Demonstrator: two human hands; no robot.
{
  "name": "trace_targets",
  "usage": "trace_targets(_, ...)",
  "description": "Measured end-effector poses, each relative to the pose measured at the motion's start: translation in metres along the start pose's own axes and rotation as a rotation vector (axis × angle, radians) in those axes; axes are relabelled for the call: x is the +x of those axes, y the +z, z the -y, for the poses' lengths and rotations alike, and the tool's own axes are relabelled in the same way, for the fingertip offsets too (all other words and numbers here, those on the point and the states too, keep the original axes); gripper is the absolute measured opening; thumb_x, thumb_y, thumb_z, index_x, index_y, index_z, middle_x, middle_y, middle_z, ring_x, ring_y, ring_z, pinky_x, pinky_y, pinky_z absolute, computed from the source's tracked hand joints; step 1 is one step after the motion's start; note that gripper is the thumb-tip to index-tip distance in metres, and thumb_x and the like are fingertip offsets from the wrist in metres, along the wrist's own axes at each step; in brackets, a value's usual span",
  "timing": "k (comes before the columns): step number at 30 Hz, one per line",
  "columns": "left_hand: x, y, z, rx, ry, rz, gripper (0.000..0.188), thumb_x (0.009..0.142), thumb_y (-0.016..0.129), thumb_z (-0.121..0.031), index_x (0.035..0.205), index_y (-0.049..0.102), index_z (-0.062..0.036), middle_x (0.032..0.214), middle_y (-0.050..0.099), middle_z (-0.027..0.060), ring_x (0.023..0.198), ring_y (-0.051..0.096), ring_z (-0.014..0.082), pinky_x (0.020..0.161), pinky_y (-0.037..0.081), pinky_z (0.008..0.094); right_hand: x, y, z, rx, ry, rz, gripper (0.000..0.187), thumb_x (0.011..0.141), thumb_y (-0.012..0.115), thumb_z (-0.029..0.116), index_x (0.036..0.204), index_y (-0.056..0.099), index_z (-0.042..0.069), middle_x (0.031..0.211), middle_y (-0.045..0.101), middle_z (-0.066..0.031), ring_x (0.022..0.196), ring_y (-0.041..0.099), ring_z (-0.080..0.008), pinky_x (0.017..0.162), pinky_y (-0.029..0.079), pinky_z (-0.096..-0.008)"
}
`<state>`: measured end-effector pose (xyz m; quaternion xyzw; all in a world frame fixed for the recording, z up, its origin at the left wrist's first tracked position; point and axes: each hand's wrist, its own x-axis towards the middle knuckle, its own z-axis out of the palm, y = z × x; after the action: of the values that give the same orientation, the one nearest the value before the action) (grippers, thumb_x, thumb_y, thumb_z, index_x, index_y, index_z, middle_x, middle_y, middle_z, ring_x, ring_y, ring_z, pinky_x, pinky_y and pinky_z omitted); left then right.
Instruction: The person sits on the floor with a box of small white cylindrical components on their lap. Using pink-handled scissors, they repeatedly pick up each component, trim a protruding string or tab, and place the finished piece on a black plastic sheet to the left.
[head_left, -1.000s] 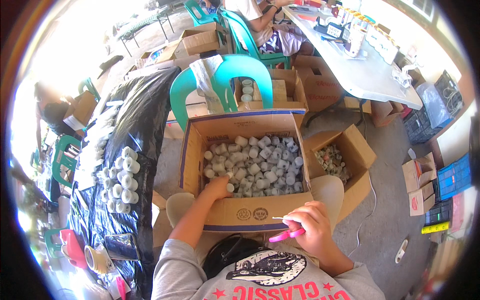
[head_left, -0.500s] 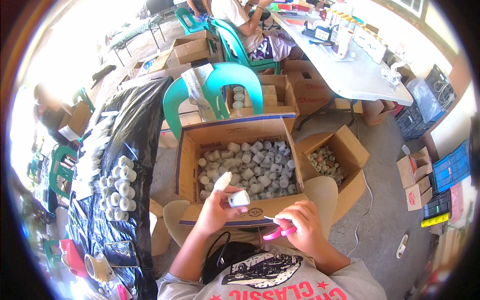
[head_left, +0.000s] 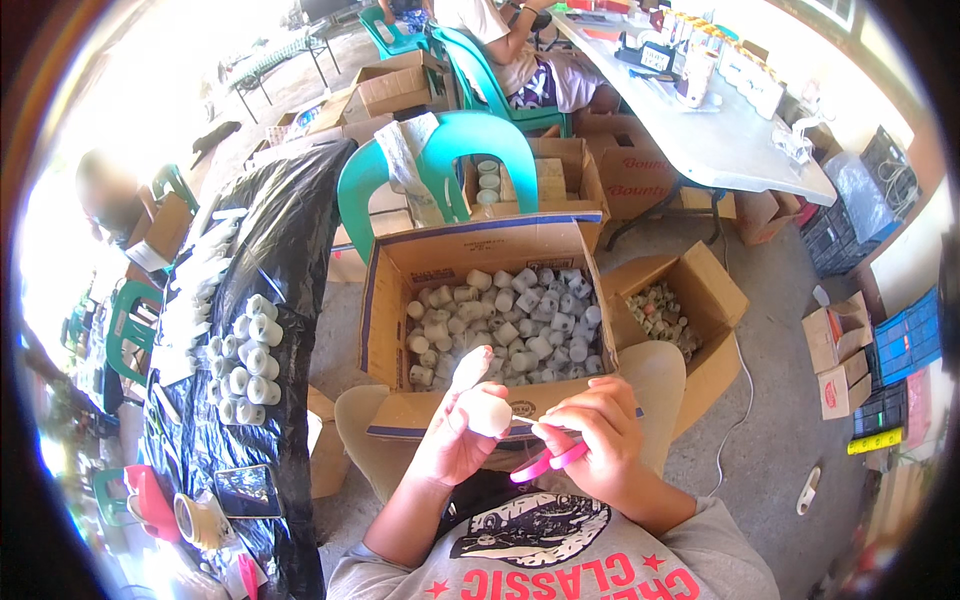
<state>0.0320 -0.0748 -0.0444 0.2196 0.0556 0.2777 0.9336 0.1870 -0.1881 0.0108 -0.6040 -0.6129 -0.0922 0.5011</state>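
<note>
My left hand [head_left: 450,445] is closed around a small white cylindrical piece [head_left: 488,412], held in front of my lap. White wrapping [head_left: 472,366] covers one raised finger of that hand. My right hand [head_left: 605,432] grips a pair of scissors [head_left: 533,468] by its pink handles, with the thin tip pointing at the white piece and touching it or nearly so. Just beyond both hands stands an open cardboard box [head_left: 490,238] heaped with similar small whitish cylinders [head_left: 520,318].
Right of the box, a smaller carton [head_left: 712,285] holds small scraps. At left, black plastic sheeting [head_left: 300,300] bears rows of white cylinders [head_left: 245,365] and a phone [head_left: 248,490]. A green chair [head_left: 500,135] stands ahead; a person sits beside the white table [head_left: 720,150].
My hands have come closer together, bringing the scissor tip up to the white piece. The piece has turned in my left hand. The whole view has shifted slightly.
</note>
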Motion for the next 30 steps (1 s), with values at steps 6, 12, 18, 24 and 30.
trace_targets(6, -0.003, 0.005, -0.002, 0.061, 0.026, 0.013, 0.087, 0.081, 0.075, -0.027, 0.147, 0.021, -0.0101, 0.119, 0.058, 0.0097, 0.104, 0.059, 0.0182, 0.087, 0.05, 0.0328, 0.0, 0.004, 0.003, 0.004, -0.025, 0.019, 0.023, 0.068, 0.08, 0.011, 0.084, 0.064, 0.012, 0.08, 0.062, 0.0021, 0.077, 0.058, -0.018, 0.081, 0.044, -0.0398)
trace_targets(12, -0.004, 0.009, -0.003, 0.124, 0.04, 0.014, 0.092, 0.078, 0.077, -0.024, 0.148, 0.02, -0.0097, 0.116, 0.058, 0.0092, 0.104, 0.058, 0.0179, 0.089, 0.048, 0.0321, -0.003, 0.006, 0.001, 0.027, -0.008, 0.052, 0.024, 0.068, 0.08, 0.013, 0.087, 0.064, 0.013, 0.084, 0.063, 0.0023, 0.079, 0.059, -0.0177, 0.083, 0.044, -0.0398)
trace_targets(18, -0.004, 0.012, -0.003, 0.25, 0.092, -0.006, 0.093, 0.077, 0.078, -0.023, 0.148, 0.02, -0.0093, 0.115, 0.058, 0.0115, 0.108, 0.055, 0.0186, 0.091, 0.045, 0.0321, -0.002, 0.004, 0.001, 0.027, -0.018, 0.034, 0.023, 0.066, 0.08, 0.009, 0.082, 0.063, 0.01, 0.078, 0.061, 0.0, 0.073, 0.058, -0.0199, 0.078, 0.045, -0.0397)
trace_targets(24, -0.005, 0.014, -0.002, 0.378, 0.163, -0.006, 0.093, 0.077, 0.078, -0.022, 0.148, 0.02, -0.008, 0.116, 0.057, 0.0134, 0.109, 0.055, 0.019, 0.092, 0.045, 0.0325, -0.004, 0.002, -0.001, 0.073, 0.002, 0.066, 0.026, 0.066, 0.08, 0.01, 0.086, 0.064, 0.011, 0.082, 0.062, 0.0001, 0.078, 0.059, -0.02, 0.079, 0.046, -0.0385)
trace_targets(30, -0.008, 0.016, -0.004, 0.459, 0.169, 0.046, 0.099, 0.072, 0.082, -0.015, 0.148, 0.019, -0.007, 0.122, 0.055, 0.0131, 0.111, 0.055, 0.0208, 0.093, 0.046, 0.0345, -0.011, 0.006, -0.006, 0.239, 0.08, 0.113, 0.028, 0.065, 0.08, 0.007, 0.089, 0.065, 0.009, 0.083, 0.064, -0.0035, 0.072, 0.06, -0.0227, 0.068, 0.044, -0.0354)
